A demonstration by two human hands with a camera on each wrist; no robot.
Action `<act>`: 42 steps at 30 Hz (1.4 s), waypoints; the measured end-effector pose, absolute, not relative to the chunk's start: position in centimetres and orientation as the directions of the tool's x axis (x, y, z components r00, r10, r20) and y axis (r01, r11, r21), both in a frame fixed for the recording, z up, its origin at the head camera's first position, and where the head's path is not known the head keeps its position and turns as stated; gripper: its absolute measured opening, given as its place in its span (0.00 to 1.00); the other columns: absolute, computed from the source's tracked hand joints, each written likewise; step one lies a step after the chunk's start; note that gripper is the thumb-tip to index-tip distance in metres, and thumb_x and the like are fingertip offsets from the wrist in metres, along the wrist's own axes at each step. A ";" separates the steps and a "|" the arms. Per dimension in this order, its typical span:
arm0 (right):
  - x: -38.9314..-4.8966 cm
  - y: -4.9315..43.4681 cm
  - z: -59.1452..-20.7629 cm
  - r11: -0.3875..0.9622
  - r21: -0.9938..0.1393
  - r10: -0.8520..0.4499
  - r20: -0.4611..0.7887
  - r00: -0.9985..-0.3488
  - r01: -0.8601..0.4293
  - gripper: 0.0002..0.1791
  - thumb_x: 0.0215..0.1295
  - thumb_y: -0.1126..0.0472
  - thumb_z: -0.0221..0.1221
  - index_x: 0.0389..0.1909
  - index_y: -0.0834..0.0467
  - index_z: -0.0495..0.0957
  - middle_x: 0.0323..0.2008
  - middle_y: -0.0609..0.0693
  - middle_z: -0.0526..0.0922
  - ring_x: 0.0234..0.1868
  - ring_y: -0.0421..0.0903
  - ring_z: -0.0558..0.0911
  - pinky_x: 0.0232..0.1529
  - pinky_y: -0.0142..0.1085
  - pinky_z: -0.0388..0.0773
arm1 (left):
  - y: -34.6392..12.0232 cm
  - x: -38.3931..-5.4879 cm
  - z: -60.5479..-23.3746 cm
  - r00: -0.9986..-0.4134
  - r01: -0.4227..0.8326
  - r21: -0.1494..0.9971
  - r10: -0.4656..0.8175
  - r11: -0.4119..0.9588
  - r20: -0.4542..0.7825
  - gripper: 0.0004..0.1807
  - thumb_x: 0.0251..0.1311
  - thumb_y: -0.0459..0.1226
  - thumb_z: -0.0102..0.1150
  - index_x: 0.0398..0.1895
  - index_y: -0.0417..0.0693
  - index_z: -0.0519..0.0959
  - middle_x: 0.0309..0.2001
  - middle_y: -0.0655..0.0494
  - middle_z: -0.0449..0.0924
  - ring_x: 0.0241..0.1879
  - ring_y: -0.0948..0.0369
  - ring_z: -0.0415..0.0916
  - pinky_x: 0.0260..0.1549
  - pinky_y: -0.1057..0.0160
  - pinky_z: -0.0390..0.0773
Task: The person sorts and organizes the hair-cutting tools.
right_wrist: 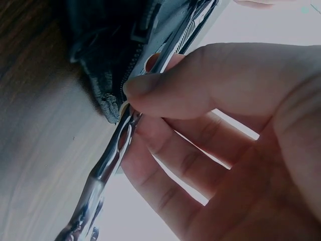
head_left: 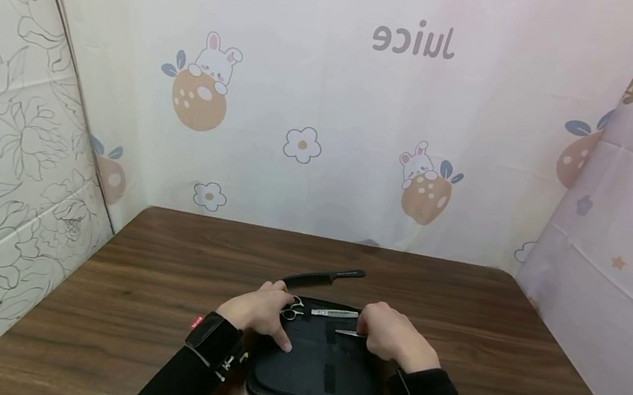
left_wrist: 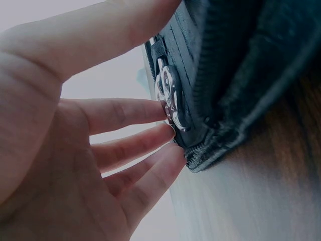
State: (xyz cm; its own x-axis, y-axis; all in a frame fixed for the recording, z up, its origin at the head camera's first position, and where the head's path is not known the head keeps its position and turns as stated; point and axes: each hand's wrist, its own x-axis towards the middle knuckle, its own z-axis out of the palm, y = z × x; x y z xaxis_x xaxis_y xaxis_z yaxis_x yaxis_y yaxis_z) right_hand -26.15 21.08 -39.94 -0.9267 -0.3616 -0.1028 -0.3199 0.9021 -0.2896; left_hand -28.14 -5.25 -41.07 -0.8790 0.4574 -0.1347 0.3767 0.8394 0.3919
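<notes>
A black zippered case (head_left: 294,377) lies on the wooden table with its inside facing up. Thinning scissors (head_left: 333,313) with a toothed blade lie across its far part, under a small strap, finger rings to the left. My left hand (head_left: 263,313) rests at the case's left edge, thumb over the inside, straight fingertips at the zipper edge beside those rings. Between thumb and fingers my right hand (head_left: 396,336) pinches a second pair of scissors (right_wrist: 98,175) at the case's right side. Their blade (head_left: 347,332) points left over the case, near a dark strap; the handles stick out past the hand.
A black comb (head_left: 312,278) with a handle lies on the wooden table (head_left: 145,336) just beyond the case, close to the left fingers. A patterned curtain (head_left: 309,86) hangs behind the table, with more cloth at both sides.
</notes>
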 end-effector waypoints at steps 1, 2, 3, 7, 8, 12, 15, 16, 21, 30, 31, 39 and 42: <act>-26.1 21.1 -39.9 0.902 -0.289 -0.361 -0.102 -0.927 -0.320 0.16 0.59 0.80 0.59 0.33 0.56 0.86 0.33 0.48 0.81 0.33 0.45 0.77 0.40 0.47 0.79 | -5.3 -28.1 -41.1 -0.879 0.377 0.392 0.458 0.839 -0.135 0.47 0.41 0.48 0.85 0.67 0.42 0.76 0.61 0.51 0.69 0.60 0.53 0.64 0.56 0.51 0.74; -26.1 21.0 -39.9 0.903 -0.287 -0.360 -0.103 -0.927 -0.319 0.16 0.59 0.80 0.60 0.33 0.56 0.86 0.33 0.48 0.81 0.33 0.45 0.77 0.40 0.48 0.79 | -5.3 -28.1 -41.1 -0.878 0.378 0.394 0.459 0.838 -0.135 0.47 0.41 0.48 0.85 0.67 0.42 0.76 0.62 0.51 0.69 0.60 0.52 0.64 0.56 0.51 0.74; -26.1 21.0 -39.9 0.903 -0.286 -0.361 -0.102 -0.927 -0.320 0.16 0.59 0.80 0.60 0.33 0.57 0.86 0.33 0.48 0.81 0.33 0.45 0.77 0.41 0.48 0.79 | -5.3 -28.1 -41.1 -0.877 0.380 0.393 0.461 0.837 -0.134 0.47 0.41 0.48 0.85 0.67 0.42 0.76 0.62 0.51 0.69 0.59 0.52 0.64 0.56 0.51 0.74; -26.1 20.8 -40.0 0.902 -0.286 -0.363 -0.096 -0.927 -0.324 0.15 0.59 0.80 0.60 0.33 0.57 0.86 0.33 0.48 0.81 0.33 0.45 0.77 0.41 0.48 0.80 | -5.3 -28.1 -41.1 -0.877 0.385 0.384 0.462 0.839 -0.131 0.48 0.40 0.48 0.85 0.66 0.41 0.76 0.61 0.51 0.69 0.59 0.52 0.64 0.56 0.51 0.74; -26.1 20.8 -40.0 0.900 -0.287 -0.366 -0.094 -0.926 -0.327 0.15 0.58 0.80 0.60 0.33 0.57 0.86 0.33 0.48 0.81 0.33 0.45 0.77 0.41 0.48 0.80 | -5.3 -28.1 -41.1 -0.878 0.385 0.382 0.461 0.840 -0.131 0.48 0.40 0.48 0.85 0.66 0.42 0.76 0.61 0.51 0.69 0.59 0.52 0.64 0.56 0.51 0.74; -26.1 20.7 -40.1 0.895 -0.294 -0.374 -0.086 -0.923 -0.335 0.16 0.59 0.81 0.59 0.34 0.57 0.86 0.33 0.48 0.82 0.33 0.45 0.77 0.41 0.48 0.80 | -5.2 -28.1 -41.1 -0.879 0.381 0.381 0.458 0.842 -0.132 0.48 0.40 0.48 0.85 0.66 0.42 0.76 0.61 0.51 0.69 0.60 0.52 0.64 0.57 0.51 0.73; -26.1 20.7 -40.3 0.890 -0.303 -0.380 -0.080 -0.922 -0.341 0.17 0.59 0.81 0.58 0.34 0.57 0.86 0.34 0.49 0.82 0.34 0.45 0.77 0.41 0.48 0.80 | -5.2 -28.1 -41.0 -0.879 0.380 0.383 0.458 0.842 -0.135 0.47 0.40 0.48 0.85 0.66 0.41 0.76 0.62 0.50 0.69 0.60 0.52 0.64 0.57 0.51 0.73; -26.1 20.8 -40.3 0.888 -0.305 -0.384 -0.076 -0.920 -0.345 0.17 0.59 0.81 0.58 0.34 0.57 0.86 0.34 0.49 0.82 0.34 0.45 0.78 0.42 0.49 0.80 | -5.2 -28.1 -41.0 -0.879 0.380 0.384 0.458 0.841 -0.134 0.47 0.40 0.48 0.85 0.66 0.41 0.76 0.62 0.50 0.69 0.60 0.52 0.64 0.57 0.51 0.73; -26.1 20.7 -40.4 0.881 -0.307 -0.395 -0.063 -0.917 -0.359 0.17 0.60 0.81 0.58 0.34 0.56 0.87 0.34 0.48 0.82 0.35 0.44 0.78 0.42 0.48 0.80 | -5.2 -28.1 -41.0 -0.875 0.386 0.382 0.464 0.840 -0.135 0.47 0.42 0.48 0.84 0.67 0.42 0.75 0.62 0.50 0.69 0.60 0.52 0.64 0.57 0.51 0.73; -25.8 20.1 -40.2 0.881 -0.302 -0.400 -0.064 -0.914 -0.364 0.17 0.60 0.81 0.58 0.35 0.57 0.86 0.34 0.48 0.82 0.34 0.45 0.78 0.41 0.48 0.80 | -5.3 -28.2 -41.1 -0.875 0.389 0.381 0.466 0.839 -0.133 0.48 0.41 0.49 0.85 0.68 0.42 0.75 0.62 0.50 0.68 0.60 0.52 0.63 0.57 0.51 0.73; -25.8 20.1 -40.2 0.882 -0.303 -0.398 -0.066 -0.915 -0.361 0.17 0.59 0.81 0.58 0.36 0.57 0.86 0.34 0.49 0.82 0.34 0.45 0.78 0.41 0.48 0.80 | -5.3 -28.2 -41.1 -0.875 0.389 0.382 0.466 0.839 -0.133 0.48 0.41 0.49 0.85 0.68 0.42 0.75 0.62 0.50 0.68 0.60 0.52 0.63 0.57 0.51 0.73; -25.9 20.1 -40.8 0.875 -0.304 -0.407 -0.039 -0.912 -0.377 0.19 0.59 0.83 0.57 0.38 0.58 0.87 0.37 0.50 0.83 0.40 0.49 0.83 0.44 0.49 0.81 | -5.4 -28.2 -41.1 -0.870 0.390 0.381 0.471 0.838 -0.144 0.48 0.42 0.49 0.84 0.68 0.43 0.75 0.63 0.50 0.68 0.61 0.51 0.63 0.57 0.51 0.73; -26.1 20.1 -40.8 0.873 -0.307 -0.410 -0.040 -0.911 -0.379 0.18 0.60 0.82 0.57 0.38 0.58 0.87 0.37 0.50 0.84 0.40 0.48 0.83 0.44 0.49 0.81 | -5.3 -28.3 -41.1 -0.870 0.392 0.380 0.472 0.838 -0.144 0.47 0.43 0.50 0.84 0.68 0.43 0.75 0.63 0.50 0.68 0.61 0.51 0.63 0.57 0.51 0.73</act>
